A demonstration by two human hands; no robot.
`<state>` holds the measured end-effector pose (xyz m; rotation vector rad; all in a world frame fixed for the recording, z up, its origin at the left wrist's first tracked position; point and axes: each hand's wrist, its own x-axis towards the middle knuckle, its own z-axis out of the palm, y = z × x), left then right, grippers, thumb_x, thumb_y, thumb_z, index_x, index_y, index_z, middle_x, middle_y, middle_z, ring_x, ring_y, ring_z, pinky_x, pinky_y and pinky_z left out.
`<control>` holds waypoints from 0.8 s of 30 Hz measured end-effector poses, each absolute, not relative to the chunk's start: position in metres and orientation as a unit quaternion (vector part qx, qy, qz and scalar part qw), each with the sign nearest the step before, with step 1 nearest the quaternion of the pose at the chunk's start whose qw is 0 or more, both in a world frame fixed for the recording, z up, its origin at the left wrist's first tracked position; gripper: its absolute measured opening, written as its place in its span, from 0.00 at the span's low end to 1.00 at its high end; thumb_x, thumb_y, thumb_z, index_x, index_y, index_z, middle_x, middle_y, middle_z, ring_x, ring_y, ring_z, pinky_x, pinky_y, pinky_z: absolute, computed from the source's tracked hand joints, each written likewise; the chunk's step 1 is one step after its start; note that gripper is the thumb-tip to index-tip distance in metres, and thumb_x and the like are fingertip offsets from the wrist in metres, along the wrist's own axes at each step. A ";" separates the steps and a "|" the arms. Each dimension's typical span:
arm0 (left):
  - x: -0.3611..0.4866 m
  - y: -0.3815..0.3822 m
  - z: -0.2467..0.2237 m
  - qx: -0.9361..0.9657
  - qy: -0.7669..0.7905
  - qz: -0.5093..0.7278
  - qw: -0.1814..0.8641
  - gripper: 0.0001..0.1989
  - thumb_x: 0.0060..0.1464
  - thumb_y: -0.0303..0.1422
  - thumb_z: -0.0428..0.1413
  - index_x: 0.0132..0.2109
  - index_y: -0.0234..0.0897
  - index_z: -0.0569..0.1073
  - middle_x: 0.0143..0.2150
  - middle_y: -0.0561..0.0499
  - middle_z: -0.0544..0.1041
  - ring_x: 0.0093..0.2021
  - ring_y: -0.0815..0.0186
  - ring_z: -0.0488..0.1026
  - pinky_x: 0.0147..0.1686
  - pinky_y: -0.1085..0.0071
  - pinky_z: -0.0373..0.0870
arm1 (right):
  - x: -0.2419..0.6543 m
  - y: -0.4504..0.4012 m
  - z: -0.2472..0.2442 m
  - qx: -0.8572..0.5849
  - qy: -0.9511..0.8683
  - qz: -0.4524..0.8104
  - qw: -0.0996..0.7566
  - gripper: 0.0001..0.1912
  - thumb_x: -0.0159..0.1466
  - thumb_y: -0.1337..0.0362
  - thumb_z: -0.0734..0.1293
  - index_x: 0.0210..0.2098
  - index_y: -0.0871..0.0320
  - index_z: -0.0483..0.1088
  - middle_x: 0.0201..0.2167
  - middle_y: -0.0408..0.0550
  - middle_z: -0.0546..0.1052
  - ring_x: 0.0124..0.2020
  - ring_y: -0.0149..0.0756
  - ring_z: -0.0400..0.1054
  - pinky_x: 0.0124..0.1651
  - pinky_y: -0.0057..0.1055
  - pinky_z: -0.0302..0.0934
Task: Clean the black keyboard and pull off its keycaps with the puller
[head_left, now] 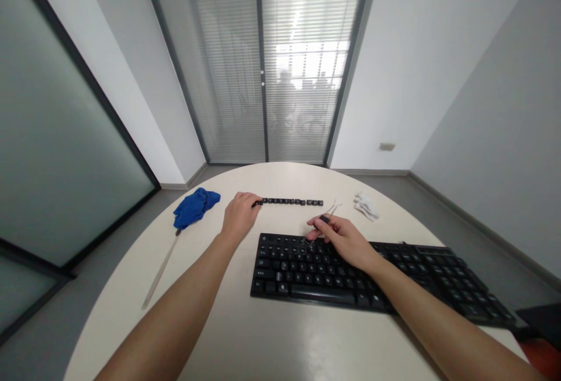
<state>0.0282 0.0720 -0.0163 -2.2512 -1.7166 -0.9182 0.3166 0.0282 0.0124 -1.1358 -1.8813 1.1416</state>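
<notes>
My left hand rests on the table with its fingertips closed on a black keycap at the left end of a row of keycaps. That row runs to the right across the table behind the keyboard. In my right hand is a wire keycap puller with a dark middle part. Its thin wire ends stick out on both sides of my fingers, one pair pointing down over the upper rows of the black keyboard. My right wrist and forearm hide part of the keyboard.
A blue cloth duster with a pale stick handle lies on the left of the round white table. Crumpled white tissue lies at the back right. The keyboard's right end reaches the table's edge, near a dark and red object.
</notes>
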 end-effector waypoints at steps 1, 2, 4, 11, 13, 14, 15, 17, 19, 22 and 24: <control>0.027 0.073 -0.018 -0.752 -0.579 -0.304 0.084 0.07 0.59 0.30 0.57 0.44 0.42 0.77 0.45 0.50 0.78 0.49 0.56 0.69 0.47 0.61 0.70 | 0.317 0.028 0.012 -0.433 -0.719 0.435 0.326 0.22 0.70 0.47 0.59 0.46 0.59 0.71 0.36 0.50 0.82 0.38 0.38 0.75 0.39 0.33 0.64; 0.026 0.074 -0.019 -0.751 -0.582 -0.300 0.084 0.07 0.59 0.29 0.57 0.44 0.43 0.77 0.46 0.50 0.78 0.49 0.56 0.69 0.47 0.61 0.70 | 0.317 0.028 0.012 -0.433 -0.719 0.434 0.327 0.22 0.70 0.47 0.58 0.45 0.59 0.72 0.36 0.50 0.82 0.38 0.38 0.74 0.39 0.33 0.64; 0.024 0.076 -0.022 -0.749 -0.588 -0.294 0.086 0.07 0.58 0.29 0.57 0.43 0.43 0.78 0.46 0.49 0.77 0.50 0.56 0.68 0.47 0.61 0.71 | 0.317 0.028 0.012 -0.433 -0.720 0.434 0.326 0.22 0.70 0.47 0.58 0.45 0.59 0.72 0.36 0.49 0.82 0.38 0.38 0.74 0.39 0.33 0.63; 0.023 0.080 -0.026 -0.750 -0.588 -0.290 0.085 0.09 0.57 0.29 0.58 0.44 0.43 0.79 0.47 0.48 0.76 0.51 0.56 0.67 0.50 0.60 0.71 | 0.316 0.028 0.012 -0.432 -0.724 0.428 0.326 0.22 0.69 0.47 0.58 0.44 0.58 0.72 0.35 0.48 0.82 0.36 0.37 0.73 0.38 0.33 0.62; 0.022 0.081 -0.026 -0.751 -0.586 -0.290 0.086 0.09 0.57 0.29 0.58 0.44 0.43 0.79 0.47 0.48 0.76 0.51 0.56 0.67 0.51 0.60 0.70 | 0.316 0.028 0.012 -0.430 -0.725 0.426 0.328 0.22 0.69 0.47 0.58 0.44 0.58 0.72 0.35 0.48 0.82 0.36 0.37 0.73 0.38 0.33 0.62; 0.022 0.081 -0.027 -0.752 -0.586 -0.290 0.086 0.09 0.58 0.29 0.58 0.44 0.43 0.79 0.47 0.48 0.76 0.52 0.56 0.67 0.51 0.61 0.70 | 0.316 0.027 0.012 -0.429 -0.725 0.427 0.329 0.22 0.70 0.47 0.58 0.44 0.58 0.72 0.35 0.48 0.82 0.36 0.37 0.73 0.38 0.33 0.62; 0.022 0.081 -0.027 -0.751 -0.587 -0.289 0.086 0.09 0.58 0.29 0.57 0.44 0.43 0.79 0.47 0.48 0.75 0.52 0.56 0.67 0.51 0.61 0.71 | 0.317 0.027 0.012 -0.427 -0.724 0.430 0.330 0.22 0.70 0.47 0.58 0.44 0.58 0.72 0.35 0.48 0.82 0.36 0.37 0.73 0.38 0.33 0.62; 0.022 0.081 -0.028 -0.750 -0.589 -0.288 0.087 0.09 0.58 0.29 0.57 0.44 0.43 0.80 0.48 0.48 0.75 0.52 0.56 0.67 0.51 0.61 0.71 | 0.317 0.027 0.012 -0.427 -0.722 0.435 0.328 0.22 0.69 0.47 0.59 0.44 0.58 0.72 0.35 0.48 0.82 0.36 0.37 0.73 0.38 0.33 0.62; 0.022 0.081 -0.028 -0.749 -0.589 -0.289 0.088 0.09 0.58 0.30 0.58 0.44 0.43 0.80 0.48 0.48 0.75 0.52 0.56 0.67 0.51 0.61 0.71 | 0.316 0.028 0.012 -0.429 -0.720 0.437 0.327 0.22 0.69 0.47 0.59 0.44 0.58 0.72 0.35 0.48 0.82 0.37 0.37 0.73 0.38 0.33 0.62; 0.023 0.080 -0.027 -0.748 -0.589 -0.292 0.092 0.09 0.59 0.32 0.58 0.45 0.42 0.80 0.48 0.48 0.75 0.52 0.57 0.67 0.51 0.61 0.71 | 0.316 0.028 0.012 -0.430 -0.721 0.435 0.328 0.22 0.69 0.46 0.59 0.44 0.58 0.72 0.35 0.48 0.82 0.37 0.37 0.74 0.38 0.32 0.63; 0.024 0.080 -0.026 -0.747 -0.593 -0.288 0.093 0.08 0.59 0.32 0.57 0.45 0.42 0.79 0.48 0.48 0.75 0.52 0.57 0.67 0.50 0.62 0.71 | 0.316 0.027 0.013 -0.428 -0.723 0.432 0.328 0.22 0.69 0.46 0.59 0.44 0.58 0.72 0.35 0.48 0.82 0.36 0.37 0.74 0.38 0.32 0.63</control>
